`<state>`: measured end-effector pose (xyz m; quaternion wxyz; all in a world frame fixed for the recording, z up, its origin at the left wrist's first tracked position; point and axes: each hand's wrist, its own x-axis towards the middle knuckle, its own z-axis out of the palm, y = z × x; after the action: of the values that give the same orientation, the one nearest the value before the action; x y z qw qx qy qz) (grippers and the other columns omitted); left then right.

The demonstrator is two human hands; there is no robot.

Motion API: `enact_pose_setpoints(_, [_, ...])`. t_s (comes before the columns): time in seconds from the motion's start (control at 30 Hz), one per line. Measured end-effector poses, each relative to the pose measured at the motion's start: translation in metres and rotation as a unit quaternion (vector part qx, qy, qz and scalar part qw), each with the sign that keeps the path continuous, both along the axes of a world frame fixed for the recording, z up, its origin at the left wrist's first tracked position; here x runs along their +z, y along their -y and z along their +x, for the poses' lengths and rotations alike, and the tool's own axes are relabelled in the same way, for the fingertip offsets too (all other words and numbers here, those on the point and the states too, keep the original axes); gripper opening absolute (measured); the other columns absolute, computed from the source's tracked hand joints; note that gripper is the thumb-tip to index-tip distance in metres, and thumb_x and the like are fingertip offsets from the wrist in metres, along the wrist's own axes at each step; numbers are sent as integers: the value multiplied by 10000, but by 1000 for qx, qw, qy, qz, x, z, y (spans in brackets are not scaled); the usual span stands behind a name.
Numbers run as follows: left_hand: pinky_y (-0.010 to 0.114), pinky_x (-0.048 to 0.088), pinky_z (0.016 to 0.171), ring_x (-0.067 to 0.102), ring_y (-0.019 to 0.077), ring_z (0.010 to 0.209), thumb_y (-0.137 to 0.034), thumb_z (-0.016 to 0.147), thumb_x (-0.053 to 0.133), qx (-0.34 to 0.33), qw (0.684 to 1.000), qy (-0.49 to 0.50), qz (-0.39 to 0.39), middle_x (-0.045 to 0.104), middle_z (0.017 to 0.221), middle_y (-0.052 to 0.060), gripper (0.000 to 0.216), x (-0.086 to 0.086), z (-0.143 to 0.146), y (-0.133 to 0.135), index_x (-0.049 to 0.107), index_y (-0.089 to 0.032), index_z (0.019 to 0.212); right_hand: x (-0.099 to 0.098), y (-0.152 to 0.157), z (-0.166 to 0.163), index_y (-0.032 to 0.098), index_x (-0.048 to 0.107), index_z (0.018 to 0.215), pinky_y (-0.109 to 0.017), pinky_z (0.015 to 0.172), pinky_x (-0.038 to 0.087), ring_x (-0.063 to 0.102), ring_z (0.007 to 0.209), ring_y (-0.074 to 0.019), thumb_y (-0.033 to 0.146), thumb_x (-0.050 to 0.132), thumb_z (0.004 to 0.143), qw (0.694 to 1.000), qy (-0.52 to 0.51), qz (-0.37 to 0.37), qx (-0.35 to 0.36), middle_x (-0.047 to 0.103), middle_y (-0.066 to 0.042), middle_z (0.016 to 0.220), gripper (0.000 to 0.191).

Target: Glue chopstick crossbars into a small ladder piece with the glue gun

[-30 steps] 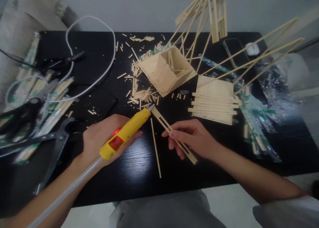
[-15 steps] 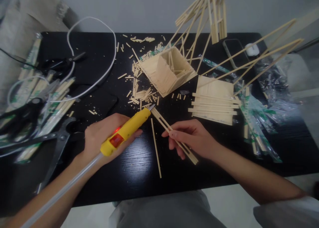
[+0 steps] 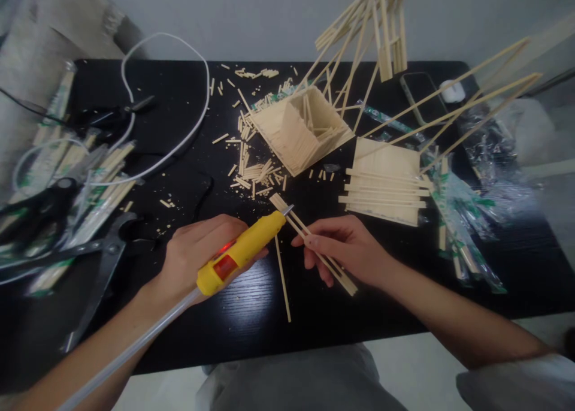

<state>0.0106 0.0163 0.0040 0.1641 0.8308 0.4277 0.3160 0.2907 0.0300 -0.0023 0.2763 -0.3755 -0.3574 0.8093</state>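
My left hand [image 3: 197, 252] is wrapped round a yellow hot glue gun [image 3: 245, 249], with a clear glue stick [image 3: 130, 345] trailing from its rear over my forearm. The gun's metal nozzle lies at the pale wooden chopsticks [image 3: 294, 219], a little below their upper ends. Between thumb and fingers, my right hand [image 3: 341, 246] pinches those chopsticks at mid-length; they slant down to the right. One loose chopstick [image 3: 283, 279] rests on the black table between my hands, its upper end partly behind the gun.
A box-like stick structure [image 3: 300, 129] with tall sticks stands at the back. Right of it lies a flat stick panel [image 3: 386, 180] with several sticks across it. Cut stick pieces [image 3: 258, 171], scissors [image 3: 63, 189], pliers [image 3: 110, 246], wrapped chopsticks [image 3: 462, 219] and a phone [image 3: 422, 96] surround the work area.
My left hand has moved the glue gun right and slightly down, so its nozzle has shifted from the chopsticks' upper ends to farther along them. My right hand has stayed put.
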Motion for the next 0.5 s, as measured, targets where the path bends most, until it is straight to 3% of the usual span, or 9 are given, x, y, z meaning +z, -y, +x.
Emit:
enact_pose_setpoints(0.2, [270, 632, 677, 794, 179, 736, -422, 1038, 743, 6, 999, -25, -32, 823, 905, 17, 189, -6, -4, 0, 737, -245, 971, 1, 0, 0, 143, 870, 1023, -167, 417, 553, 643, 473, -83, 428, 884, 954, 1000, 24, -2, 3, 759, -1, 705, 293])
enact_pose_setpoints(0.33, [275, 615, 647, 799, 187, 759, -423, 1030, 762, 36, 999, -1, 0, 833, 926, 41, 191, -9, -5, 0, 750, -237, 992, -1, 0, 1, 149, 870, 1021, -171, 404, 550, 642, 459, -85, 421, 876, 960, 1000, 25, 5, -1, 760, 0, 703, 279])
enact_pose_setpoints(0.5, [276, 617, 648, 787, 178, 725, -433, 1037, 736, 15, 999, -29, -21, 827, 894, 34, 209, -6, -3, 1, 752, -235, 971, -1, 0, 0, 158, 872, 1013, -158, 408, 543, 644, 464, -79, 409, 869, 970, 1000, 12, 6, 2, 759, 2, 705, 255])
